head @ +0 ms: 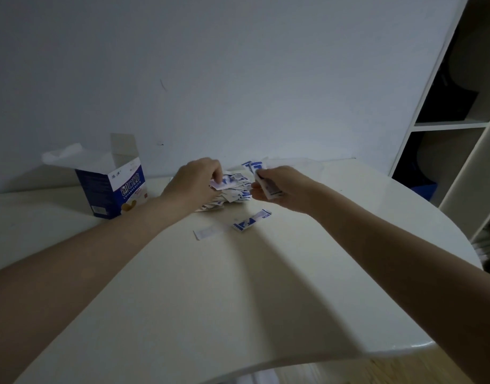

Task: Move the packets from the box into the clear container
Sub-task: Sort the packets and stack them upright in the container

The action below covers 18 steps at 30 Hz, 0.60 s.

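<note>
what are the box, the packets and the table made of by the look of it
Box: printed cardboard, thin flaps folded open, matte.
Packets: likely paper wrappers, flat, white with blue print, lying creased in a loose heap.
Table: smooth cream top with a soft sheen at its rounded edge, perhaps laminate or painted wood; unclear which.

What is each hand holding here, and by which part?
Left hand pinches a packet from the pile by its near edge. Right hand grips a few packets around their middle.

"CHUANGKOUTIE" beneath large Chinese characters — on the blue-and-white box (119, 189) front
</note>
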Each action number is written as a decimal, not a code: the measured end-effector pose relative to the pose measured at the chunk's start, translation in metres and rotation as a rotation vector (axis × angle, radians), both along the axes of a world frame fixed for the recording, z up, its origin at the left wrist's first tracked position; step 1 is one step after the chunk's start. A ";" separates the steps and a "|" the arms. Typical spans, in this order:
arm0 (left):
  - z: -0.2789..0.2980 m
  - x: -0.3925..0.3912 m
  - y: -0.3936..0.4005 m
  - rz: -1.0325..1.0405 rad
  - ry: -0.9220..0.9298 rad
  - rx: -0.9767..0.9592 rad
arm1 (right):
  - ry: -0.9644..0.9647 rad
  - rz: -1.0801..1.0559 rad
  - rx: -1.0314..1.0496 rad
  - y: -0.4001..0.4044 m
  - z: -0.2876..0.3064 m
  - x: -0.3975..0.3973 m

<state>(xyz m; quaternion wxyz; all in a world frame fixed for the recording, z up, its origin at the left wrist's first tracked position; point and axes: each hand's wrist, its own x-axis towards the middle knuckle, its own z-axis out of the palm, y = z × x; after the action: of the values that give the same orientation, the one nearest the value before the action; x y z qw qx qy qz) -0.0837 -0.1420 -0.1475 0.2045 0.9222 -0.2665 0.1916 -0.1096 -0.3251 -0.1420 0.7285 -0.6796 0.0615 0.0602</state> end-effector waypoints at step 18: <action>-0.027 -0.007 -0.038 0.043 0.550 0.277 | -0.279 0.186 -0.956 -0.014 0.004 -0.003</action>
<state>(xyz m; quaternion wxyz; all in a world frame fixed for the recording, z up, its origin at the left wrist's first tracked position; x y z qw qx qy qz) -0.0911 -0.1800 -0.1747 0.1372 0.9639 -0.2054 -0.0990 -0.1124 -0.3389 -0.1385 0.3287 -0.9413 -0.0764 -0.0016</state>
